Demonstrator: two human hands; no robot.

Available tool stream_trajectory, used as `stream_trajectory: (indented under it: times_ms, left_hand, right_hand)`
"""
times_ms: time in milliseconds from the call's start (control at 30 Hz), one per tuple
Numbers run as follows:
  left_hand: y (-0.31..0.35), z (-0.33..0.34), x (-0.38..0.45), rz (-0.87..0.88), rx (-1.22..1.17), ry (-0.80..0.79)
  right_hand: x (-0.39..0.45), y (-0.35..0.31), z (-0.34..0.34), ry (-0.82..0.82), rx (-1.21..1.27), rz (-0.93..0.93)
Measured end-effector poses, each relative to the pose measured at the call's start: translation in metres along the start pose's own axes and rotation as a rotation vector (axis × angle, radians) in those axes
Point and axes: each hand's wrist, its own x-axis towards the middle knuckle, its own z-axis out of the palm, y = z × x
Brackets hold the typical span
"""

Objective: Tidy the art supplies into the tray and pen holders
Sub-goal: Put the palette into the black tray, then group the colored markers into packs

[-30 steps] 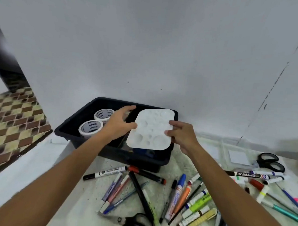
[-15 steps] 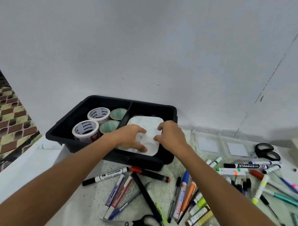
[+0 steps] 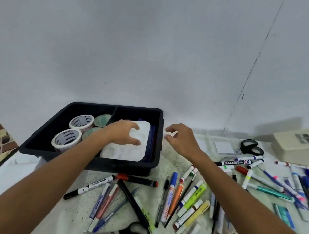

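Observation:
A black divided tray [image 3: 159, 135] stands on the table against the wall. A white paint palette [image 3: 128, 151] lies flat in its right compartment. My left hand [image 3: 121, 134] rests on the palette with spread, bent fingers touching its top. My right hand [image 3: 182, 138] hovers just right of the tray, fingers loosely curled, holding nothing. Two white tape rolls [image 3: 66, 139] and greenish rolls [image 3: 102, 119] fill the left compartment. Several markers and pens [image 3: 181, 197] lie scattered on the table in front.
Black scissors [image 3: 251, 148] and clear plastic cases [image 3: 222, 147] lie to the right, beside a cream box [image 3: 295, 147]. Another pair of scissors [image 3: 133, 233] lies at the near edge. More pens [image 3: 279, 180] crowd the right side. The table's left edge drops to a tiled floor.
The palette went from held above the tray by both hands to lying flat in the right compartment. My right hand let go and moved right, off the tray.

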Motion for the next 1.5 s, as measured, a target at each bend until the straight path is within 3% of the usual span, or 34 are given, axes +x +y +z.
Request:
stream_trajectory:
  times_ms: [200,367,567,1000,1400,1500]
  left_hand:
    - [0.096,0.002,0.022,0.183,-0.066,0.134]
    - [0.159,0.047,0.050,0.289,-0.079,0.011]
    - [0.186,0.115,0.074,0.247,-0.069,-0.093]
    - [0.186,0.150,0.078,0.109,0.211,-0.038]
    - [0.172,0.158,0.052,-0.074,0.265,-0.014]
    - [0.169,0.159,0.048,-0.096,0.280,-0.023]
  right_hand:
    - [-0.010,0.057,-0.055,0.015,-0.016,0.142]
    - [-0.026,0.116,-0.098,0.015,-0.106,0.259]
    - [-0.051,0.176,-0.124,0.029,-0.315,0.377]
    - [-0.077,0.218,-0.129,0.091,-0.438,0.119]
    - [-0.081,0.223,-0.136,0.089,-0.480,0.050]
    - [-0.072,0.222,-0.132,0.003,-0.472,-0.023]
